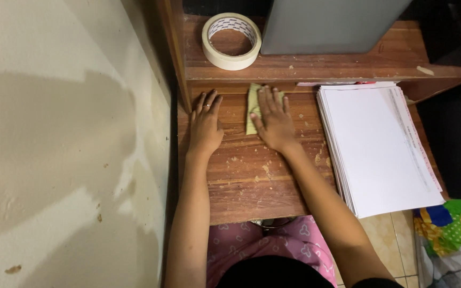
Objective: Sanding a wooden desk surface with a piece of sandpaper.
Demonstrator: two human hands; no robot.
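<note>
1. Head view looks straight down on a worn wooden desk (252,186) with flaking, scratched varnish, pushed up against a pale wall (65,144) on the left.
2. The left hand (205,125) lies flat on the desk near its left edge, palm down, fingers stretched out and close together; it holds nothing. A ring shows on one finger.
3. The right hand (273,120) lies just beside it, palm down with the fingers spread, pressing a small yellow-green cloth (252,106) against the wood. The hand is open and flat on the cloth, not closed around it.
4. The cloth sits near the back edge of the desk, left of the middle, right below the raised shelf (348,66); its right part is hidden under the fingers.
5. A thick stack of white paper (380,149) covers the right side of the desk, reaching from the back edge to the front edge and hanging slightly over the front.
6. On the shelf behind the hands, a roll of cream tape (231,41) lies flat near the left end, touching or just beside a grey panel (326,24).
7. Pink patterned clothing (273,248) shows below the front edge, and a bright green and yellow fabric (454,224) lies on the tiled floor past the front right corner.
</note>
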